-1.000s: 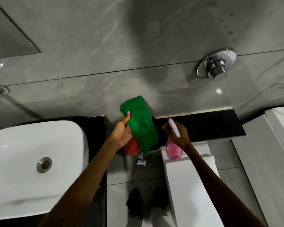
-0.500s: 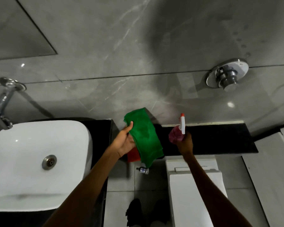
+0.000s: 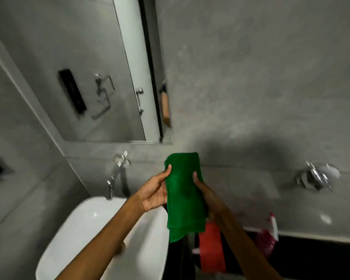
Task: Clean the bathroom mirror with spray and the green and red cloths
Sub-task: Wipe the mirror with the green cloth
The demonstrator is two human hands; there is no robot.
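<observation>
A folded green cloth hangs upright in front of me, above the right edge of the sink. My left hand grips its left edge and my right hand holds its right edge from behind. The red cloth hangs below my right wrist; which hand holds it I cannot tell. The pink spray bottle with a white nozzle stands on the black ledge to the right, apart from both hands. The mirror is on the wall at upper left.
A white sink sits at lower left with a chrome tap on the wall above it. A chrome wall fitting is at the right. Grey tiled wall fills the rest.
The view has swung up and left, bringing the mirror in. My right hand has let go of the spray bottle, which now stands on the ledge, and has come onto the green cloth.
</observation>
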